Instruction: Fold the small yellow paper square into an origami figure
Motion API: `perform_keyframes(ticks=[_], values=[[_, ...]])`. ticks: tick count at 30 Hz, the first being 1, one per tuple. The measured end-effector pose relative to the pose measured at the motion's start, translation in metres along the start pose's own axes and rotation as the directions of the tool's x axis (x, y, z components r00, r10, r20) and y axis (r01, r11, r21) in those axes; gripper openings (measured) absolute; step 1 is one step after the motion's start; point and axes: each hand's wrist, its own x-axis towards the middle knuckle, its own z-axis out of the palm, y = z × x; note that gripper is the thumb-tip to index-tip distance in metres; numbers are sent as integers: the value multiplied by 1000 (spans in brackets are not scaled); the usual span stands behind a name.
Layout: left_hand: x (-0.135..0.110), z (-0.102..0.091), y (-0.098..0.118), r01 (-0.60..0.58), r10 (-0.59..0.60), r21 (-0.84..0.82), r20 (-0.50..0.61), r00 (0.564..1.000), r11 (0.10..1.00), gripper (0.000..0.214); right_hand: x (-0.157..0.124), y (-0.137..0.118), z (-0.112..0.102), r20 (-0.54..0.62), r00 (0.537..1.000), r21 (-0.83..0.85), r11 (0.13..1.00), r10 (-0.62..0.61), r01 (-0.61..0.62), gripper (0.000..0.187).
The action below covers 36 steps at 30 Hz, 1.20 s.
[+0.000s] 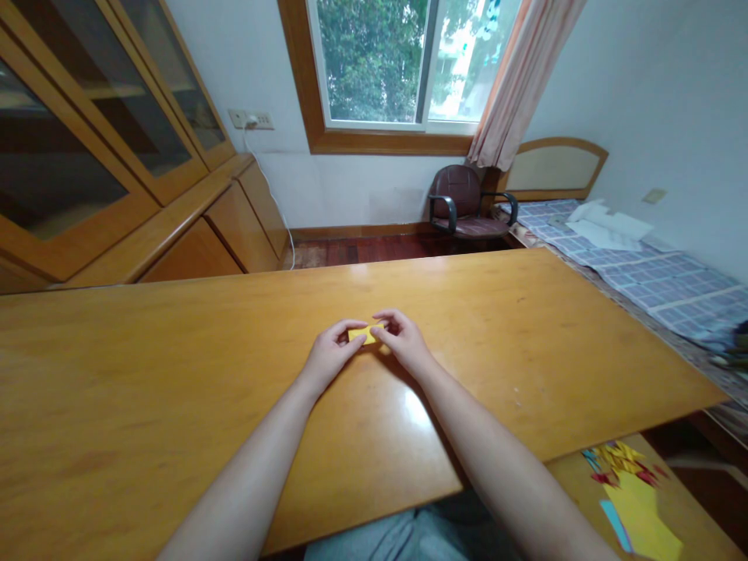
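Observation:
A small yellow piece of folded paper (361, 333) is held between my two hands, just above the middle of the wooden table (175, 389). My left hand (334, 351) grips its left end, thumb at the near side and fingers behind. On the right end, my right hand (403, 340) pinches it with thumb and fingers. Part of the paper is covered by the thumbs, so its exact folds cannot be made out.
At lower right, a lower surface (569, 483) bears yellow paper sheets (640, 518) and a pile of small yellow, red and blue folded pieces (622, 461). Beyond the table stand an armchair (461, 202), a bed (654, 273) and a glass-door cabinet (192, 249).

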Motion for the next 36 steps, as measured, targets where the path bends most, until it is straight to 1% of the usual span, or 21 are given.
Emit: perform_keyframes(ticks=[2,7,9,15,21,29,33,36], values=[[0,0,-2,9,-9,-12,0,1000,1000,32,-1,-1,0,7,1000,-10,1000,-7,7,29],[2,3,-7,44,-35,-197,52,998,979,40,-1,-1,0,19,1000,-31,999,-18,19,29],[3,4,-8,61,-48,-224,62,997,973,42,-1,-1,0,23,1000,-30,999,-18,19,29],[4,3,-6,75,-65,-213,53,996,974,42,-1,-3,1,22,1000,-36,999,-5,6,28],[4,3,-1,74,-68,-197,40,997,978,36,-2,-5,1,26,1000,-54,998,-16,17,28],[4,2,-1,69,-65,-180,29,997,981,34,-2,-4,1,28,999,-59,998,-18,20,28],[3,2,0,68,-65,-188,22,998,980,34,-1,-3,1,22,999,-68,997,-28,29,27],[3,3,1,106,-102,-232,31,994,967,39,-1,-3,1,-2,1000,-68,997,-27,27,27]])
